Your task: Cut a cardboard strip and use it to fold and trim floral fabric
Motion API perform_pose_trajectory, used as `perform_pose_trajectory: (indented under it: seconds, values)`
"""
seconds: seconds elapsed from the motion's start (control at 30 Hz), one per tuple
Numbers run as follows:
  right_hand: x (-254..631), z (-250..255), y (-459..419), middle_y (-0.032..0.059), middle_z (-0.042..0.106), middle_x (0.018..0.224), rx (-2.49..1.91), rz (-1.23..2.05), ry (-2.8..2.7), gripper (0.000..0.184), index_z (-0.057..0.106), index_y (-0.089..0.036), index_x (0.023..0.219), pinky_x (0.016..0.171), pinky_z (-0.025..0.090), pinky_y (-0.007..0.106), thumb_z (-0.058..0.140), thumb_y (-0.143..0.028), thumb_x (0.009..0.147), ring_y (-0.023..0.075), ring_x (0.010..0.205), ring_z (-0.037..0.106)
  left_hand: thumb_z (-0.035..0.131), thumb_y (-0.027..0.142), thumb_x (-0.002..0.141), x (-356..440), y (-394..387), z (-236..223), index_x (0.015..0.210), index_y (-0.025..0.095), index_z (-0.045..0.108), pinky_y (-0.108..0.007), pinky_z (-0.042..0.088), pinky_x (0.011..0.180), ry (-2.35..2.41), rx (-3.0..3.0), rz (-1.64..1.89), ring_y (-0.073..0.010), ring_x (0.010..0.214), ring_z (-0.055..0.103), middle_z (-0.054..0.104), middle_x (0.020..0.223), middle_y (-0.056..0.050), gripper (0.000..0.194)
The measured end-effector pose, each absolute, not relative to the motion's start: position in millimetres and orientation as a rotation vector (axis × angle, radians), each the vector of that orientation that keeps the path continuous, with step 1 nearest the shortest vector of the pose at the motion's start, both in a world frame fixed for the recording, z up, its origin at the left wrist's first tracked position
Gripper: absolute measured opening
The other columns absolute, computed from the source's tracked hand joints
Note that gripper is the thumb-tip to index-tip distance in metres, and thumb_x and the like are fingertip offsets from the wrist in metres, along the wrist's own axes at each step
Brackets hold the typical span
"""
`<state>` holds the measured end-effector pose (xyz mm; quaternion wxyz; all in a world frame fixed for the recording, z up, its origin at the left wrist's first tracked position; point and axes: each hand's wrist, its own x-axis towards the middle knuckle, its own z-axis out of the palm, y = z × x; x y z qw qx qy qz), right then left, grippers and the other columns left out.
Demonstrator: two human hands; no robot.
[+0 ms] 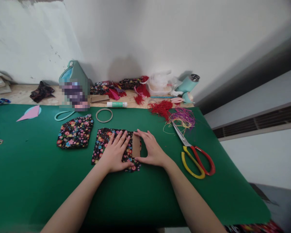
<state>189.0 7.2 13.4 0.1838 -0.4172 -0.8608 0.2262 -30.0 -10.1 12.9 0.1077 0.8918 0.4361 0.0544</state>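
In the head view, a flowered cloth (pixel 100 142) lies at the middle of the green table (pixel 133 200), with a brown card strip (pixel 136 146) on it at the three o'clock side. The left hand (pixel 116 152) is spread flat on the cloth; the right hand (pixel 150 148) makes a wide C around the strip, fingertips at its twelve o'clock end and thumb at its six o'clock end, though how firmly it pinches cannot be told. To do this well, I would let the left palm keep the cloth smooth, set the strip parallel to the cloth's edge, and press both ends evenly so that it does not skew. The scissors (pixel 194 157), at three o'clock, seem best left clear of the right forearm. As for containers, a zip pouch (pixel 79 76) stands at eleven o'clock, partly blurred, its contents unreadable. At one o'clock a whitish plastic tub (pixel 163 89) has crumpled white plastic (pixel 161 78) heaped at its top; what lies beneath is unclear. Toward two o'clock a mint bottle (pixel 187 84) leans over, its inside out of sight.
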Motion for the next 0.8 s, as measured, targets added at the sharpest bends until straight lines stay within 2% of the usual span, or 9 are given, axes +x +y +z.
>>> perform_pose_trajectory:
  seconds: [0.5,0.63,0.8]
  values:
    - [191.5,8.7,9.0,0.0152,0.034,0.143,-1.227,0.582,-2.389,0.105,0.003,-0.02,0.146,0.109,0.024,0.057,0.068,-0.048,0.068,0.0318,0.132,0.033,0.04,0.074,0.073,-30.9,-10.6,10.8,0.146,0.012,0.015,-0.05,-0.001,0.113,1.283,2.634,0.164,-0.0311,0.141,0.004,0.01,0.153,-0.013,0.099]
    - [192.8,9.2,9.3,0.0159,0.032,0.144,-1.251,0.564,-2.387,0.105,0.004,-0.019,0.145,0.108,0.029,0.054,0.069,-0.048,0.067,0.0318,0.132,0.033,0.039,0.074,0.073,-31.2,-10.7,11.3,0.146,0.013,0.014,-0.05,-0.001,0.112,1.276,2.631,0.172,-0.0311,0.141,0.004,0.01,0.153,-0.013,0.099]
    - [193.6,11.2,10.3,0.0152,0.036,0.142,-1.272,0.529,-2.377,0.105,0.005,-0.021,0.145,0.107,0.028,0.056,0.069,-0.049,0.067,0.0328,0.13,0.035,0.039,0.075,0.073,-31.1,-10.8,11.9,0.146,0.013,0.015,-0.05,0.0,0.112,1.279,2.622,0.171,-0.0312,0.141,0.005,0.01,0.153,-0.013,0.099]
